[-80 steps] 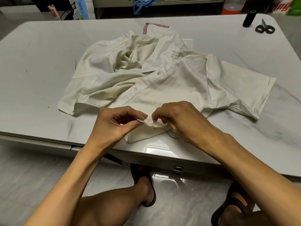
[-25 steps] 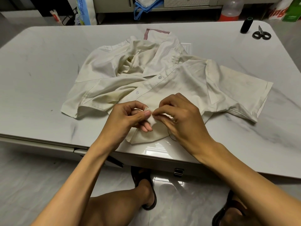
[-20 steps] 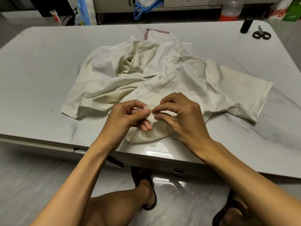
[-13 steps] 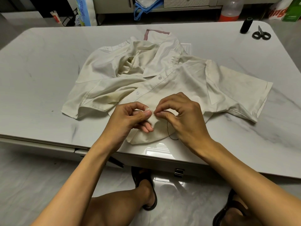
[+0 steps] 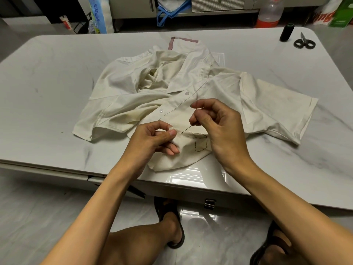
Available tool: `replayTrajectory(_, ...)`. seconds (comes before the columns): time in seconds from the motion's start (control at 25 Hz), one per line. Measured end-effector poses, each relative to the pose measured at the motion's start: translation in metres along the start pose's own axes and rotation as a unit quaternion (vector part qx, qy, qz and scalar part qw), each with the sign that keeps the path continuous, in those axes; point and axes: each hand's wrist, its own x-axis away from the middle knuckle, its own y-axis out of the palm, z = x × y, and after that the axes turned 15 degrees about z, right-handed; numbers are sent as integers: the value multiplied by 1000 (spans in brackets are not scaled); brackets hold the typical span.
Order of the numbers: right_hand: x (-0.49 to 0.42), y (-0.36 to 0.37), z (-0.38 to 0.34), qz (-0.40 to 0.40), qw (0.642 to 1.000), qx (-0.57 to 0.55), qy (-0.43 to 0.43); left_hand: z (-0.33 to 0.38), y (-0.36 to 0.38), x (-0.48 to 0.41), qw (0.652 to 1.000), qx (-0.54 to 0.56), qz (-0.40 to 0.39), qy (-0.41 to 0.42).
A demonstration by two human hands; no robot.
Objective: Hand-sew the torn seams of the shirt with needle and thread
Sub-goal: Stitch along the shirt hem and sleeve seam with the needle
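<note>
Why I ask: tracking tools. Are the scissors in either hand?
No, the scissors lie beside the thread spool at the far corner of the table.

A pale, marble-patterned bench (image 5: pixel 57 83) with rounded far corners carries everything. A crumpled cream shirt (image 5: pixel 219 88) lies directly on its middle, with one short sleeve spread flat toward 3 o'clock, another toward 9 o'clock, and the hem reaching close to the near edge at 6 o'clock. At the far corner, around 1 o'clock, a dark spool of thread (image 5: pixel 286 32) stands upright, and small black-handled scissors (image 5: pixel 304 42) lie just beside it, well apart from the shirt.
</note>
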Motion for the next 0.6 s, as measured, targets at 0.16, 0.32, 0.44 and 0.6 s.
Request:
replayTrajectory(0.16, -1, 0, 1, -3, 1000, 18, 19, -1, 0, 0, 1000, 0, -3, -3)
replayTrajectory(0.32, -2, 0, -8, -20, 1000, -6, 10, -3, -2, -3, 1000, -2, 5, -9)
replayTrajectory(0.44, -1, -2, -19, -35, 998, -57, 9, -8, -4, -8, 999, -1, 34, -22)
replayTrajectory(0.6, 8, -17, -35, -51, 998, -22, -28, -13, -7, -15, 996, 9, 85, -34)
